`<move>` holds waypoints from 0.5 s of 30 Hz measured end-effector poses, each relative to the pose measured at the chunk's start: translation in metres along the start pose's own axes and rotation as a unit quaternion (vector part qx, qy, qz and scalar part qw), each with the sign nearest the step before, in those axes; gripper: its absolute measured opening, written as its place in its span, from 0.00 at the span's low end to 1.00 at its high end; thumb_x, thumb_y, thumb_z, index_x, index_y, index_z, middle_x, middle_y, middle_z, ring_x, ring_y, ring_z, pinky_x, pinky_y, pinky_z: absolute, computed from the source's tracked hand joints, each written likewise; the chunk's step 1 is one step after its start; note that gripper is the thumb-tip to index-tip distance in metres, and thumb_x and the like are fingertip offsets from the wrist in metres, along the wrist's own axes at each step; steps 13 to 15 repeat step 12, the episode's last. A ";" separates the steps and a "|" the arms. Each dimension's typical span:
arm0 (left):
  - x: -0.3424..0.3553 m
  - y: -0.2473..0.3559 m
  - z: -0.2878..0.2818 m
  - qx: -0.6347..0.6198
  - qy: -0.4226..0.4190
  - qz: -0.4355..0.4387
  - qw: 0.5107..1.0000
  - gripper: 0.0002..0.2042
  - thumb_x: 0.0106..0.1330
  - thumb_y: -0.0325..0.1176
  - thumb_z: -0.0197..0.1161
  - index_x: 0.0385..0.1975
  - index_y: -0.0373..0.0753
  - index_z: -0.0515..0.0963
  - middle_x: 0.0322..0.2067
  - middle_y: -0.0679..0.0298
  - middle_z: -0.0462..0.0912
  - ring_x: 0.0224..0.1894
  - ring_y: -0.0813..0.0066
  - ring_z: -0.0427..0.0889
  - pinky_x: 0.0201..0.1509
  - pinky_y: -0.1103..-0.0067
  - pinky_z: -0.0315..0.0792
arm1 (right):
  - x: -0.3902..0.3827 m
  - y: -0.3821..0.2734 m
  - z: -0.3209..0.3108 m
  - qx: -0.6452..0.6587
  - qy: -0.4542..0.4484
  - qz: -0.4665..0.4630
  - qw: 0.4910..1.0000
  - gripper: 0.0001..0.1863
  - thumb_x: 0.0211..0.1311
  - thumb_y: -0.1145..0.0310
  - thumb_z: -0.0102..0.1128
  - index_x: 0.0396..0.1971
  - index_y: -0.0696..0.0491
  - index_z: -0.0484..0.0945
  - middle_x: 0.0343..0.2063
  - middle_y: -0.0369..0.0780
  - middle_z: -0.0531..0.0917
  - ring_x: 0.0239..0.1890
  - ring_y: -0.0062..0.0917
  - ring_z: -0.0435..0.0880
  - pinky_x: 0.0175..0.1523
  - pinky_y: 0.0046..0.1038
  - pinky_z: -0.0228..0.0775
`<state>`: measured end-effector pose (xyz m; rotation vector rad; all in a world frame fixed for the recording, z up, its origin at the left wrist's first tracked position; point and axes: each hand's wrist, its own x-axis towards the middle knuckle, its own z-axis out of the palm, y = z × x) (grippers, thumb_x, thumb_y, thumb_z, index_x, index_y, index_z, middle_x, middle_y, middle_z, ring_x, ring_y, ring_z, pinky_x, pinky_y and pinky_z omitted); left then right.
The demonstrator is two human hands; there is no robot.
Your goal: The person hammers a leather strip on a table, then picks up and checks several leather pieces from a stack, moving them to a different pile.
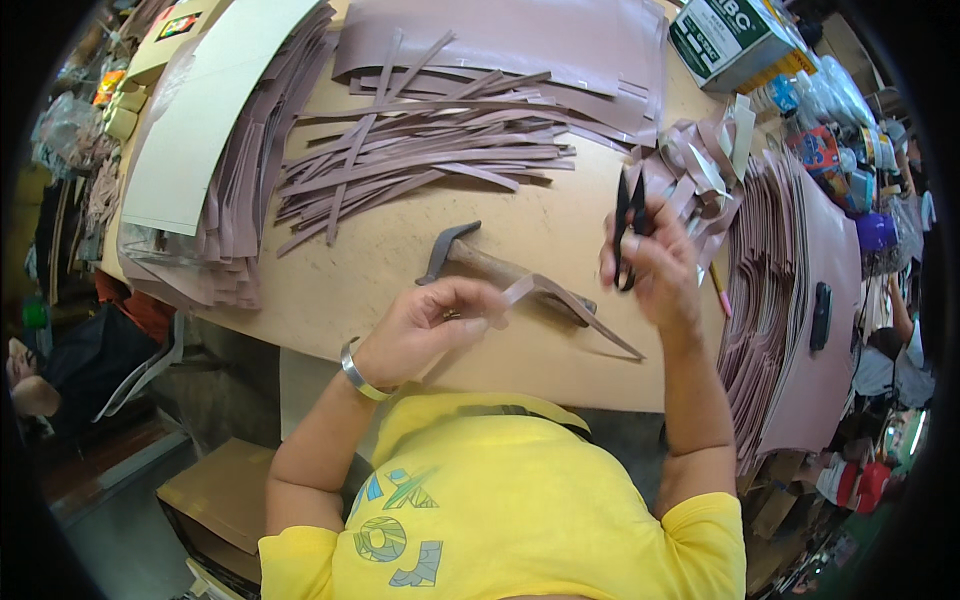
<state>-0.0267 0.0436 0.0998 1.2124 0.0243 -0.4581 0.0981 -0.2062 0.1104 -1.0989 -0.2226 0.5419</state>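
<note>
My left hand (430, 328), with a metal bangle at the wrist, pinches one end of a narrow mauve strip (592, 316). The strip bends over and its loose end hangs down to the right, and the part near my fingers looks pale. In my right hand (662, 268) are small black thread snips (627, 215), blades pointing up and apart. Behind the strip a hammer (490, 262) with a wooden handle and dark head lies on the table, partly covered by the strip and my left hand.
Many loose mauve strips (430, 150) lie crisscrossed on the table (380, 290). Stacked mauve sheets (230, 220) with a pale board (205, 130) stand left, more stacked pieces (765, 290) right. Curled offcuts (700, 165), a pen (720, 290) and a box (735, 45) are on the right.
</note>
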 end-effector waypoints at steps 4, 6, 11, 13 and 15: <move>0.003 0.006 0.009 0.015 -0.029 0.021 0.999 0.18 0.62 0.21 0.57 0.54 0.33 0.73 0.47 0.58 0.78 0.38 0.82 0.74 0.45 0.83 0.71 | -0.051 0.013 0.025 0.043 0.010 0.086 0.995 0.18 0.56 0.77 0.50 0.49 0.55 0.64 0.26 0.39 0.73 0.24 0.19 0.70 0.30 0.19 0.63; 0.005 0.001 0.008 0.049 -0.062 0.056 0.995 0.20 0.62 0.21 0.57 0.56 0.34 0.72 0.50 0.59 0.76 0.40 0.82 0.74 0.46 0.82 0.72 | -0.066 0.018 0.033 0.043 0.002 0.093 0.995 0.18 0.60 0.74 0.49 0.50 0.55 0.64 0.25 0.37 0.72 0.24 0.16 0.67 0.30 0.17 0.59; 0.006 -0.003 0.010 0.083 -0.111 0.051 0.989 0.24 0.61 0.23 0.59 0.60 0.39 0.69 0.57 0.60 0.70 0.43 0.80 0.73 0.51 0.81 0.72 | -0.095 0.033 0.040 -0.058 -0.023 0.225 0.972 0.19 0.66 0.60 0.50 0.51 0.56 0.68 0.27 0.36 0.72 0.27 0.17 0.71 0.31 0.18 0.62; 0.007 -0.004 0.010 0.112 -0.118 0.067 0.985 0.25 0.61 0.24 0.60 0.60 0.40 0.69 0.57 0.60 0.70 0.43 0.79 0.73 0.53 0.82 0.73 | -0.095 0.032 0.045 -0.082 -0.053 0.245 0.965 0.23 0.63 0.55 0.53 0.49 0.57 0.68 0.28 0.38 0.73 0.29 0.20 0.75 0.32 0.19 0.65; 0.007 -0.004 0.010 0.112 -0.118 0.067 0.985 0.25 0.61 0.24 0.60 0.60 0.40 0.69 0.57 0.60 0.70 0.43 0.79 0.73 0.53 0.82 0.73 | -0.095 0.032 0.045 -0.082 -0.053 0.245 0.965 0.23 0.63 0.55 0.53 0.49 0.57 0.68 0.28 0.38 0.73 0.29 0.20 0.75 0.32 0.19 0.65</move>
